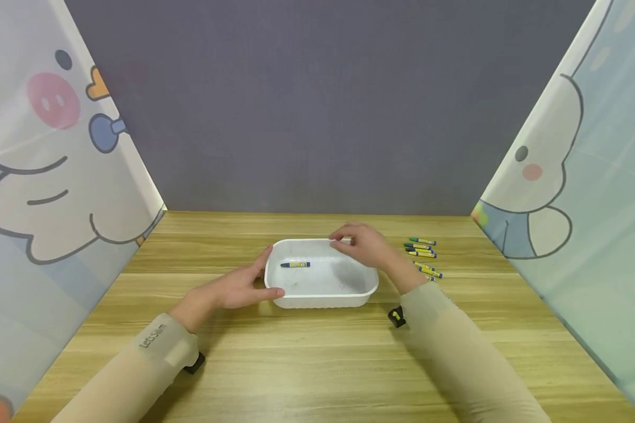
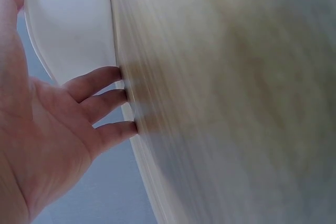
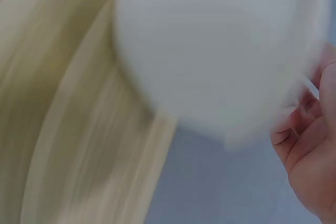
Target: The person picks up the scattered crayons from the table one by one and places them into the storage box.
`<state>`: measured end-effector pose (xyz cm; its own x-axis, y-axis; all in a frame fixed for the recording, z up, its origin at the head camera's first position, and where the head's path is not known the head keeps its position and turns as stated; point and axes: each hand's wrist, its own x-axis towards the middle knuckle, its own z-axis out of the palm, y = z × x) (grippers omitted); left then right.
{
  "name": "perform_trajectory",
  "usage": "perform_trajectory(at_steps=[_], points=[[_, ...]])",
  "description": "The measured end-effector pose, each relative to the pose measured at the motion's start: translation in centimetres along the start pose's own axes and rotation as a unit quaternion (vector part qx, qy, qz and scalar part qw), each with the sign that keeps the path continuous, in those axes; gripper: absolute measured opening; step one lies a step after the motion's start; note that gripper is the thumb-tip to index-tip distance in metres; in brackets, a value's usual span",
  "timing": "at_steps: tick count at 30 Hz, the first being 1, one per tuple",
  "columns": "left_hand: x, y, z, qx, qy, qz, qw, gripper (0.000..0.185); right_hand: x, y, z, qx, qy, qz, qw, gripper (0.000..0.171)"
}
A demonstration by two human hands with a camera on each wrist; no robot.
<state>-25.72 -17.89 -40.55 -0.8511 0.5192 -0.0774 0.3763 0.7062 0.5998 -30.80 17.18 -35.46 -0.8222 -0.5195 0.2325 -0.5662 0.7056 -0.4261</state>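
A white plastic basin (image 1: 325, 301) stands on the wooden table, with one dark-tipped crayon (image 1: 295, 265) in a yellow and blue wrapper lying inside. My left hand (image 1: 240, 286) holds the basin's left end, thumb over the front rim and fingers along the far left side. In the left wrist view, spread fingers (image 2: 100, 106) show beside the white wall. Over the basin's far right rim is my right hand (image 1: 362, 244), its thumb and fingers loosely bent with a gap between the tips. I see nothing between them; the right wrist view is blurred.
Several similar crayons (image 1: 422, 254) lie loosely grouped on the table (image 1: 296, 364) to the right of the basin, partly behind the right forearm. A grey panel (image 1: 317, 117) rises at the table's back, and cartoon-printed sheets (image 1: 58, 147) stand at both sides.
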Motion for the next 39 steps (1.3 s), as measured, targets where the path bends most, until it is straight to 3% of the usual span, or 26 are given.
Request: perform_trajectory(at_steps=[7,12,17,26,39], points=[[0.0,-0.2,0.0,-0.004,0.003,-0.001,1.0000,0.123,-5.2,6.5,-4.6,0.005,0.023,0.072,0.997,0.025],[-0.1,-0.3,0.1,-0.011,0.002,0.001,0.9999,0.123,-9.0,11.2,-6.2,0.020,-0.016,0.124,0.992,0.027],[-0.1,-0.3,0.1,-0.019,-0.003,0.002,0.9998,0.123,-12.2,14.2,-7.1,0.029,-0.054,0.155,0.986,0.027],[0.0,-0.1,0.1,-0.019,-0.002,-0.002,0.9998,0.123,-15.1,16.7,-7.7,0.029,-0.054,0.160,0.985,0.017],[0.1,-0.2,0.1,-0.034,-0.008,0.002,0.9994,0.123,-15.3,17.2,-7.2,0.046,-0.058,0.117,0.990,0.021]])
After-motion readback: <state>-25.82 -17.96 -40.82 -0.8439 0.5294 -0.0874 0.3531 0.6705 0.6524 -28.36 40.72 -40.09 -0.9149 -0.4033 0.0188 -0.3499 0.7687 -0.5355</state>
